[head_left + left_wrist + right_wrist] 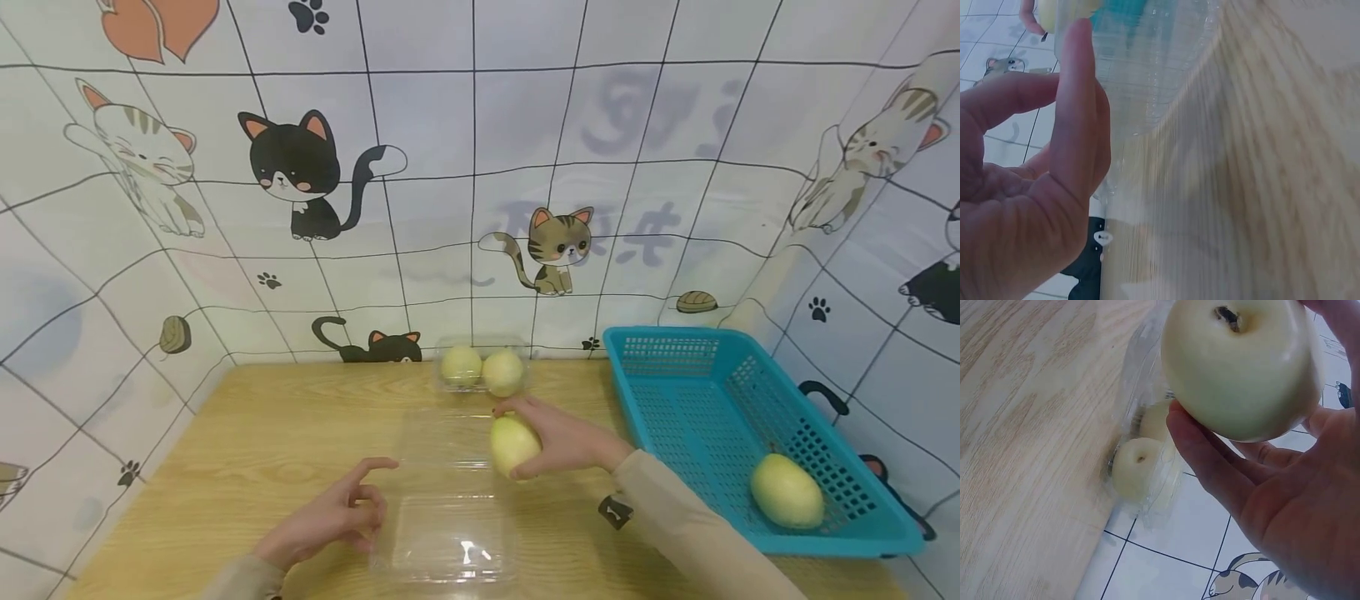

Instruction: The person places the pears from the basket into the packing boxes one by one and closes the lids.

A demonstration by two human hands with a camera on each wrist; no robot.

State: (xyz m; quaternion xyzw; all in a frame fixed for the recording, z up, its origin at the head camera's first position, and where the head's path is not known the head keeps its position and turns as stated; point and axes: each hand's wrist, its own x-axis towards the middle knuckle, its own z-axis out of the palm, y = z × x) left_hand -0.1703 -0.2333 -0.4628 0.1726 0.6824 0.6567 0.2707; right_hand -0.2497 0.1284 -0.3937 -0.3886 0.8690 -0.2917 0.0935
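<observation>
My right hand (558,437) grips a pale yellow-green apple (513,446), thumb on the near side and fingers on the far side. In the right wrist view its stem hollow (1230,319) faces the camera. The apple is over the right side of an unfolded clear plastic box (450,537), whose two halves lie on the table. Beside the box's left edge is my left hand (337,512), holding nothing, its index finger reaching out and the other fingers loosely bent. Whether it touches the plastic I cannot tell.
At the back against the wall cloth, another clear box (446,386) holds two apples (502,372). A teal perforated basket (626,400) stands on the right with one apple (787,492) inside. Cat-printed cloth (420,208) encloses the wooden table (300,417) at the back and sides.
</observation>
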